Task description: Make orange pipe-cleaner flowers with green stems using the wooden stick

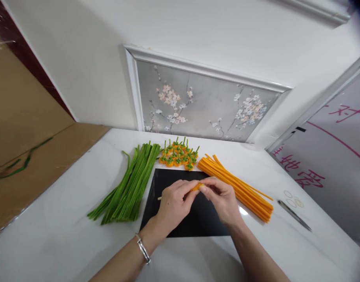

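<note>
Over a black mat [215, 225], my left hand [175, 199] and my right hand [222, 197] meet, both closed with fingertips pinched on a small piece of orange pipe cleaner [197, 187]. Its exact shape is mostly hidden by my fingers. The pale tip of a thin stick [159, 198] pokes out to the left of my left hand; where the rest of it runs is hidden. Beyond the mat sits a cluster of small orange pipe-cleaner shapes with green tops and upright green stems [177, 153].
A pile of green pipe cleaners [133, 184] lies left of the mat, a bundle of orange pipe cleaners [239, 186] right of it. Farther right are tweezers [294, 214] and several rubber bands [294, 199]. A wall with a framed floral panel [203, 102] bounds the white table [59, 219] behind.
</note>
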A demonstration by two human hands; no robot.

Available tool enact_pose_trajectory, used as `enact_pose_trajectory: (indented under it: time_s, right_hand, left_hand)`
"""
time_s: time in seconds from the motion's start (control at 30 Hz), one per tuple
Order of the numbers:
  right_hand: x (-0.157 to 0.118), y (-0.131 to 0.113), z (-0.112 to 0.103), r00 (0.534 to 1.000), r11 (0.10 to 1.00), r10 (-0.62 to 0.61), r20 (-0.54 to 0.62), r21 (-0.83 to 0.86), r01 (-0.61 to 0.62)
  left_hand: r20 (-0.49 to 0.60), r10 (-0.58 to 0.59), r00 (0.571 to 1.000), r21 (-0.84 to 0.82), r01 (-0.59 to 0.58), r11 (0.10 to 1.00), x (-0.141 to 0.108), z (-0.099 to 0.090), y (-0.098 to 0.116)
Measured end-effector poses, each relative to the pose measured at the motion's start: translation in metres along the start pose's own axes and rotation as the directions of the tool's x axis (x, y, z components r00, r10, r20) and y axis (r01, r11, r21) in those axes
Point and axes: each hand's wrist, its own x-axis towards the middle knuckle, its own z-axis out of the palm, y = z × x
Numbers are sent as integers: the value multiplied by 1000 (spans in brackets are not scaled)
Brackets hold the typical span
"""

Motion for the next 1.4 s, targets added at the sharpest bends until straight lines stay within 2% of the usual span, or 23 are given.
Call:
enact_pose_trajectory:
  time_s: [0.07,0.17,0.23,0.4,0.53,0.67,0.9,1.03,1.2,1.3,1.4]
  right_hand:
    - [2,-1,-5,998,997,-45,35,-54,46]
    - [4,0,-11,994,992,-59,91,-108,68]
    - [4,1,-11,995,995,-18,101,-98,28]
    - [2,3,-5,990,991,128,66,39,-130]
    - [3,4,-5,982,981,182,41,59,-184]
    - [3,2,-4,975,971,222,26,91,-223]
    - [0,3,9,930,857,368,7,387,-342]
    - [-2,9,14,942,871,335,-17,387,-303]
    - [-1,7,12,984,964,170,-60,215,-154]
    - [-1,6,11,983,966,175,-49,203,-161]
    - [-1,8,13,975,951,212,-63,241,-192]
  left_hand:
    - [93,-34,995,-78,41,996,3,-4,2]
    - [265,-90,960,-189,143,972,8,-9,4]
    - [298,-106,949,-192,169,967,10,-12,4]
    - [181,-59,982,-112,81,990,9,-9,2]
    - [103,12,995,-62,-5,998,6,-7,0]
    - [59,115,992,18,-116,993,4,-5,-2]
    - [-52,226,973,177,-214,961,2,-3,-8]
    - [-101,231,968,173,-212,962,2,-2,-7]
    - [-102,106,989,31,-103,994,4,-3,-3]
    - [-88,87,992,6,-87,996,4,-3,-3]
    - [-104,122,987,62,-116,991,3,-2,-4]
